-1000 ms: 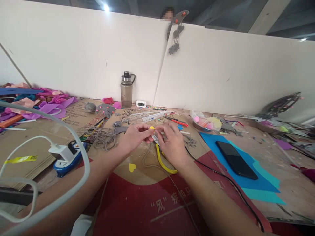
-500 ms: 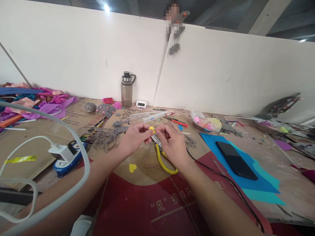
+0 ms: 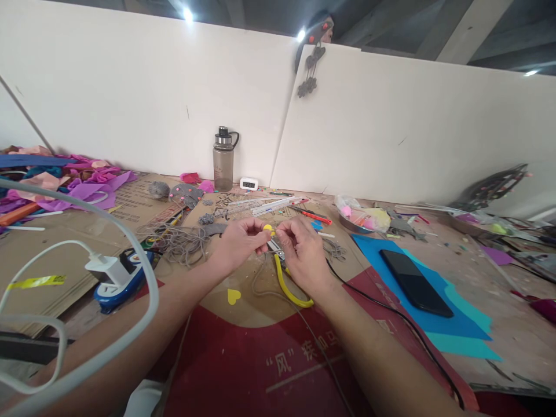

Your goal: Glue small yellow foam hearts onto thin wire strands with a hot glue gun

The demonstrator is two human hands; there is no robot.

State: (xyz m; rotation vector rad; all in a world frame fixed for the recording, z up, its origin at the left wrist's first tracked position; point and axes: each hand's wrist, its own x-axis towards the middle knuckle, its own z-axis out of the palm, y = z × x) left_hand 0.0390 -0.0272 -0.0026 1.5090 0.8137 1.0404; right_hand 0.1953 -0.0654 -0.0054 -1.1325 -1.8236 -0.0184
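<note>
My left hand (image 3: 237,243) and my right hand (image 3: 304,252) meet over the middle of the table, fingers pinched together. Between their fingertips is a small yellow piece (image 3: 267,227); a grey cord (image 3: 260,278) trails down from it in a loop onto the table. Yellow-handled pliers (image 3: 289,286) lie under my right hand. A yellow heart cutout (image 3: 233,296) lies on the cardboard just below my left wrist. A tangle of grey cord (image 3: 182,240) sits left of my left hand.
A grey water bottle (image 3: 223,159) and a small white timer (image 3: 249,183) stand at the back wall. A black phone (image 3: 416,282) rests on blue sheets (image 3: 460,324) at right. White charger and blue power strip (image 3: 117,275) sit at left, crepe paper (image 3: 78,179) beyond.
My hands have stayed almost still; the fingertips of both shifted slightly closer around the yellow piece. The person behind the partition has dropped out of sight.
</note>
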